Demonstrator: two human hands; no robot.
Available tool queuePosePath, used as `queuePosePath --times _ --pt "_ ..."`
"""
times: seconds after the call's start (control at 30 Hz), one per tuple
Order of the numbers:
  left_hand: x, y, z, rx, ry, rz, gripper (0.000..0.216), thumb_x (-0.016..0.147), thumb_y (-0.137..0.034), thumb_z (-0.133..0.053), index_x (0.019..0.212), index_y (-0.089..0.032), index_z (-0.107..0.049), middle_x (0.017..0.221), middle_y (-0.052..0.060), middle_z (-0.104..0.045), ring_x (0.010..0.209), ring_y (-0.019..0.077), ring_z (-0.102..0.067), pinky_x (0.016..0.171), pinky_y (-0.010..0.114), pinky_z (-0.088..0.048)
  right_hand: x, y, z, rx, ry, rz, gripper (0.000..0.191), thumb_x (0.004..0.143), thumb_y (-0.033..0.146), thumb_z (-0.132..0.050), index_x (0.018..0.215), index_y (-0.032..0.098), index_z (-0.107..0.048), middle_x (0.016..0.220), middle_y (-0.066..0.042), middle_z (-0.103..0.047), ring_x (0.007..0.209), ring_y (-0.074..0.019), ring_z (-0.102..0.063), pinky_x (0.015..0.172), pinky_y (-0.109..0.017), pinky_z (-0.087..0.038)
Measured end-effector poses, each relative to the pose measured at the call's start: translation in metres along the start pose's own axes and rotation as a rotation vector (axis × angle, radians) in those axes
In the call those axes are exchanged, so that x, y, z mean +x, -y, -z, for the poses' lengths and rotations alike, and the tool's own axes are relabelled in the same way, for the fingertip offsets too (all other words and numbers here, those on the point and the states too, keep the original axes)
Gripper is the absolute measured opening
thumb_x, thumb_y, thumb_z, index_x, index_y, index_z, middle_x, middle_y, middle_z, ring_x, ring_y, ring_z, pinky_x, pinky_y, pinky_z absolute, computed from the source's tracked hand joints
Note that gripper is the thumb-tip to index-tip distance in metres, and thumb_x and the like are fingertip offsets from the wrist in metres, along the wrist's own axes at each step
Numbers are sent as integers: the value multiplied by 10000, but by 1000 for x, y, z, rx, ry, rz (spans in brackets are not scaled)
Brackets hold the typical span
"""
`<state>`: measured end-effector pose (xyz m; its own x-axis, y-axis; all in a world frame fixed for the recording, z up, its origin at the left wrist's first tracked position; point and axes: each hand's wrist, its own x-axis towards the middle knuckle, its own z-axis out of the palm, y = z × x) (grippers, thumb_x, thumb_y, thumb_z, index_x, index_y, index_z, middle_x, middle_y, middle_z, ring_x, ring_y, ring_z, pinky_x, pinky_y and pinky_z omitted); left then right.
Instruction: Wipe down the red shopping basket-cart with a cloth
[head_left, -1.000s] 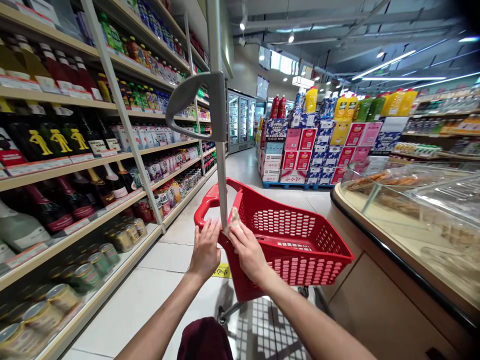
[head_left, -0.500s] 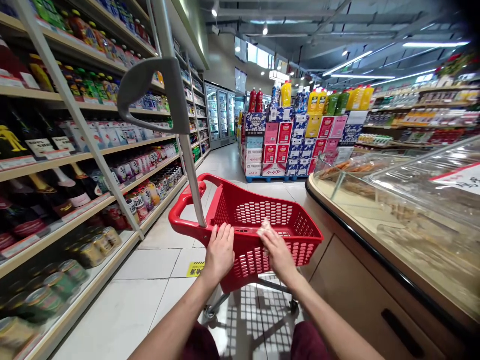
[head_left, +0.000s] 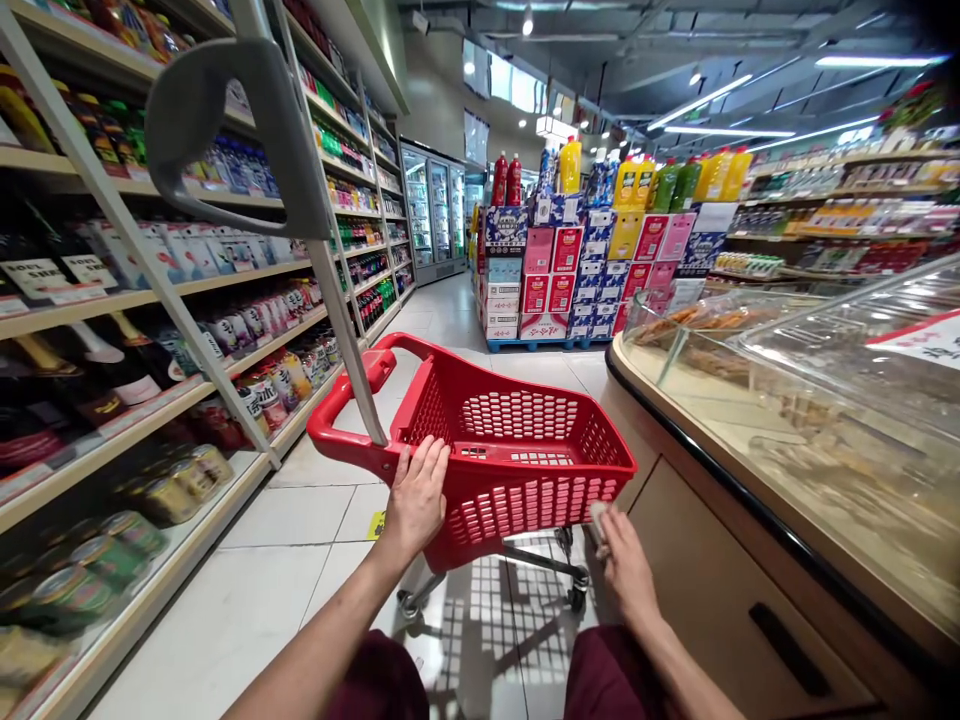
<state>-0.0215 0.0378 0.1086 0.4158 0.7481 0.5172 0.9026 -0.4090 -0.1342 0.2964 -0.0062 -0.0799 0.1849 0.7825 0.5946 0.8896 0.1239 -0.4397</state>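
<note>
A red plastic shopping cart (head_left: 517,500) with a perforated basket stands sideways in front of me. My left hand (head_left: 420,490) is on the basket's near rim, close to the metal pole, with its fingers hooked over the edge. Low beside the basket's right end is my right hand (head_left: 624,560), apart from the cart. A small crumpled white wad, like a tissue or wipe (head_left: 598,518), is pinched in its fingers and partly hidden by them. The grey loop handle (head_left: 300,150) sits high on the pole at the upper left.
Shelves (head_left: 172,400) of bottles and cans line the left side. On the right stands a counter (head_left: 697,420) with clear covers over food. Stacked drink cartons (head_left: 551,280) topped with bottles are ahead, and glass-door coolers (head_left: 435,210) are further back. A yellow floor sticker (head_left: 376,525) lies under the cart's left side.
My right hand has left the basket rim and moved down and right with the white wad. My left hand stays on the rim. The cart appears slightly further left in view.
</note>
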Motion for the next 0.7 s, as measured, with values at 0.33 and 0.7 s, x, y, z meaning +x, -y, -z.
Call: queuePosePath --times 0.33,0.7 --pt "-1 1 -4 -27 -46 19 534 697 -98 -419 1229 -93 -470 1313 87 -473 1266 229 -337 1099 414 -85 -3 -4 -14 9 6 118 554 793 93 -310 1309 281 -379 1361 -37 -385 1245 -199 -370 922 -356 -450" --pt "-3 0 -6 -49 -65 38 547 678 -99 -428 1223 -102 -477 1295 100 -490 1262 241 -343 1098 428 -99 15 34 -16 65 -68 198 502 863 126 -277 1348 250 -320 1386 -61 -353 1288 -207 -297 992 -410 -376"
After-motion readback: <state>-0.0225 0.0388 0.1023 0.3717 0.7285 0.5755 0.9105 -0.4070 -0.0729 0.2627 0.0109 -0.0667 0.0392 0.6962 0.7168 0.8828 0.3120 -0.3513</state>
